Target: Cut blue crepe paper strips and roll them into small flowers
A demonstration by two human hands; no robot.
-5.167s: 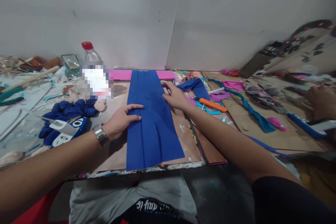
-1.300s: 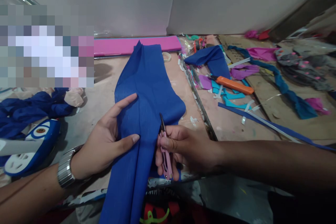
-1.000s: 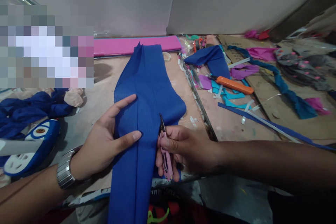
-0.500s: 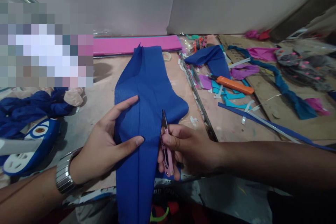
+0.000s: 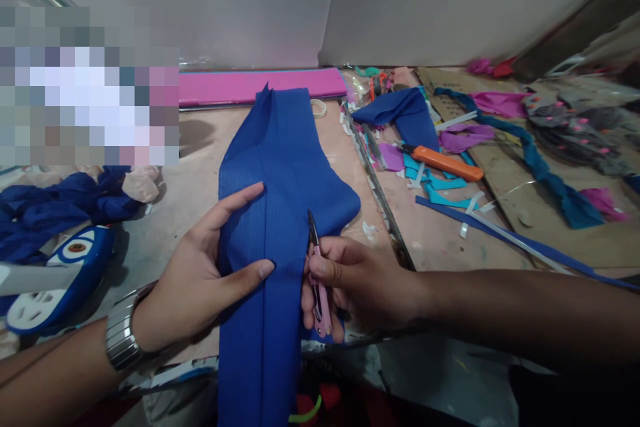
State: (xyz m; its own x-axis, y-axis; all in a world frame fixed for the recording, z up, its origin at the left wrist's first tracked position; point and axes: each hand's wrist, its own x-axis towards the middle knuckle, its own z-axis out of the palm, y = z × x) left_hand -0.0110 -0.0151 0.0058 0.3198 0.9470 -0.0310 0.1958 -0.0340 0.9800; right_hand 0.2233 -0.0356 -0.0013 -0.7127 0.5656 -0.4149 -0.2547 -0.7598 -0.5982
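A long blue cloth lies folded in layers on the table, its lower end hanging over the front edge. My left hand rests on the cloth's left side, thumb and index finger stretched apart on top; its other fingers are hidden. My right hand is closed around small pink-handled thread snips. Their dark, pointed blade tips touch or nearly touch the cloth's right edge, where a flap bulges to the right. Whether the blades are cutting I cannot tell.
Beside the cloth lie an orange utility knife, blue scraps and a roll of tape. A pink folded cloth is along the wall. Gathered blue fabric and a blue-and-white power strip sit at left.
The hanging lower part of the blue cloth has shifted slightly, its right edge now further right. Both hands stay almost in place; the snips' handles look a little closer together.
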